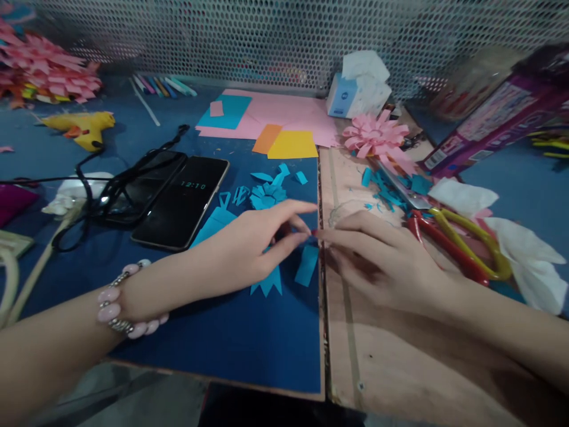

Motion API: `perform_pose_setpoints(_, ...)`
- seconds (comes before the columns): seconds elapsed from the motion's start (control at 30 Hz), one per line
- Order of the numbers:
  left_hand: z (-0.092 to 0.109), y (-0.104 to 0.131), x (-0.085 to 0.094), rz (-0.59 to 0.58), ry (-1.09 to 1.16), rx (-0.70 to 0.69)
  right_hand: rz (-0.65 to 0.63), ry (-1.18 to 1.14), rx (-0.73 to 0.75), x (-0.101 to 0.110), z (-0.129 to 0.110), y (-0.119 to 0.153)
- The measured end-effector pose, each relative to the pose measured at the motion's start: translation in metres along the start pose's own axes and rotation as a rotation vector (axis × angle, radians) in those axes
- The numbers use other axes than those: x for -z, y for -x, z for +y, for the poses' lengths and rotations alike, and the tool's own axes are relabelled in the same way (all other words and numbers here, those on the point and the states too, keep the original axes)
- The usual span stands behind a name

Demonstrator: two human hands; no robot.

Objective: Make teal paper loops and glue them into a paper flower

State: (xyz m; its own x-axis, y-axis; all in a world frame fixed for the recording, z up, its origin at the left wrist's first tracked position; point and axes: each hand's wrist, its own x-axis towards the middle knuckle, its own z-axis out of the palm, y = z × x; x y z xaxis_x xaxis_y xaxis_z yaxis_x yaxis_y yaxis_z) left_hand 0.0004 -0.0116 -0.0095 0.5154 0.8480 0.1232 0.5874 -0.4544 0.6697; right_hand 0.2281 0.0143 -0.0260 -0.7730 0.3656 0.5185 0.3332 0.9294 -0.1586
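Observation:
My left hand, with a beaded bracelet at the wrist, is above the blue tabletop, thumb and a finger pinched together. My right hand meets it fingertip to fingertip over the seam beside the wooden board. Whatever the fingertips hold, if anything, is too small to tell. Beneath and beside my left hand are a blue paper piece with a zigzag end, a small blue strip and a blue paper flower. Red and yellow-handled scissors rest beyond my right hand.
Two phones, one showing 12:10, and black cables lie left. A yellow glue gun is farther back. Pink sheets, a tissue box and a pink flower stand behind; a purple box leans at right.

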Motion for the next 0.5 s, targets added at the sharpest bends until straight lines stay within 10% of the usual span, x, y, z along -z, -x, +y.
perform_pose_setpoints(0.2,0.0,0.001,-0.001,0.264,0.127,0.088,-0.17,-0.273,-0.093,-0.002,0.004,-0.013)
perform_pose_setpoints(0.5,0.001,-0.002,0.003,0.357,0.216,0.069,-0.262,-0.37,-0.086,0.0,0.012,-0.013)
